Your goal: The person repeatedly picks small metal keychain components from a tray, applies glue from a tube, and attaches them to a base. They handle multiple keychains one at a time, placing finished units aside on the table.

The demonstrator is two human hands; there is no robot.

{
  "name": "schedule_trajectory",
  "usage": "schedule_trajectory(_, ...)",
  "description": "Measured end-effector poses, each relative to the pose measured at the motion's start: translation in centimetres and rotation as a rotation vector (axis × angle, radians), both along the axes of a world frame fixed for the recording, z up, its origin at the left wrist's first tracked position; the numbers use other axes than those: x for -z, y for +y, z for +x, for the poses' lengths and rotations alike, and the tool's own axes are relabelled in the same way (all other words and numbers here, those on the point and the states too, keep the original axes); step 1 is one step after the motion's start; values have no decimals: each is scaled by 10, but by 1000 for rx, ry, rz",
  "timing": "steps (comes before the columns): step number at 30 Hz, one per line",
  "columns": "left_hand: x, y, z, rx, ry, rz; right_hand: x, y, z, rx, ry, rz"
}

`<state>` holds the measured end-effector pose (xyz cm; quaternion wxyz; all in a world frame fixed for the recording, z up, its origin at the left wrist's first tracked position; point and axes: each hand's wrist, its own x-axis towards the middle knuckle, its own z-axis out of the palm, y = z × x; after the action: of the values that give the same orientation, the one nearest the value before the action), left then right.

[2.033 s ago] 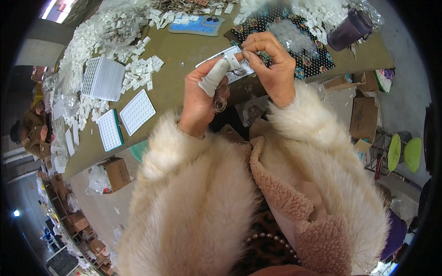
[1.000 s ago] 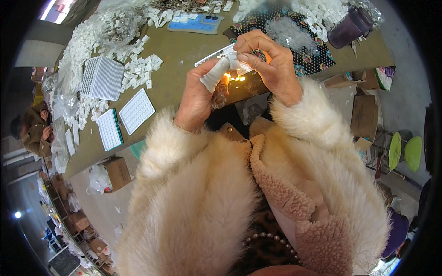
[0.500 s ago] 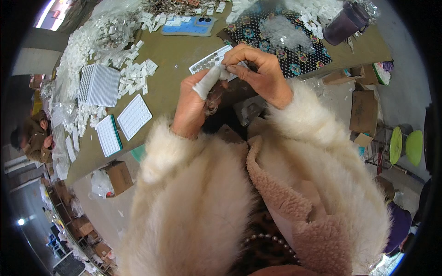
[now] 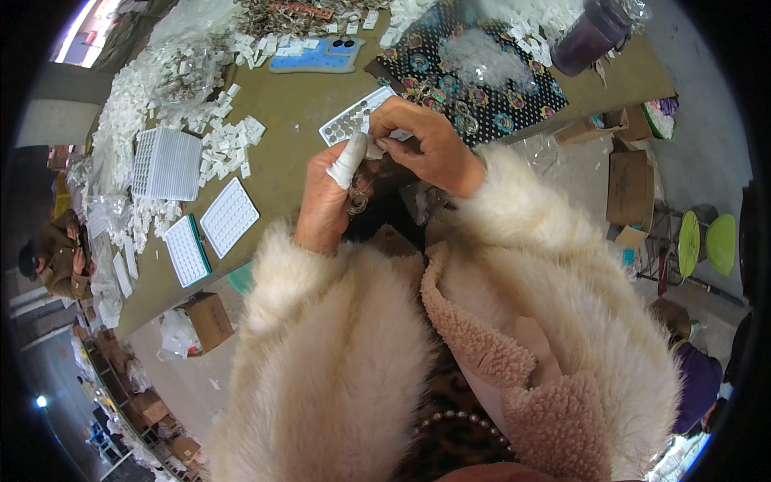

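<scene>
My two hands meet over the near edge of the table, fingertips almost touching. My left hand [image 4: 321, 201] is closed, its thumb wrapped in white, with thin metal rings [image 4: 357, 198] hanging at its curled fingers. A small white piece [image 4: 374, 149] shows between the fingertips of both hands; its exact kind is hard to make out. My right hand [image 4: 430, 149] pinches at that piece with thumb and forefinger. Just beyond, partly hidden by my right hand, lies a white tray [image 4: 328, 132] with grey round pieces in its hollows.
White trays stand stacked [image 4: 167, 165] at left, beside loose white tags [image 4: 231, 138] and two flat trays [image 4: 230, 218]. Farther back are a blue phone [image 4: 313, 58], a patterned cloth [image 4: 409, 60] with clear plastic, and a dark cup [image 4: 588, 40]. Another person [image 4: 60, 257] sits far left.
The whole view has shifted slightly, so table and hands sit a little to the left. Both hands stay together at the small white piece; more of the metal pieces on the cloth shows.
</scene>
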<state>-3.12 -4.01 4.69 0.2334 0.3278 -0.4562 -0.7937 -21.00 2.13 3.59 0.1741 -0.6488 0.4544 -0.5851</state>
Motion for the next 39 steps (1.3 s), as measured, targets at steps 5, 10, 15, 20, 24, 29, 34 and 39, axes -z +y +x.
schedule_trajectory(5, -5, -19, 6, 71, 282, 333, 13, 1, -47, 477, 529, 37)
schedule_trajectory(10, -23, -38, 9, -64, 231, 295, 34, 0, -69, 681, 566, 265)
schedule_trajectory(15, -41, -76, 11, -335, 33, 102, 47, -1, -73, 573, 431, 103)
schedule_trajectory(20, -79, -188, 29, -736, 184, -393, 47, -1, -72, 582, 415, -59)
schedule_trajectory(24, -116, -293, 57, -701, 133, -526, 48, 1, -72, 611, 407, -99)
schedule_trajectory(29, -115, -306, 62, -732, -143, -377, 51, 4, -73, 674, 409, -113)
schedule_trajectory(34, -93, -196, 32, -436, 1, -619, 35, 7, -63, 595, 202, -56)
schedule_trajectory(39, -52, -63, -1, 71, 37, -585, 1, 11, -34, 280, -17, 42)
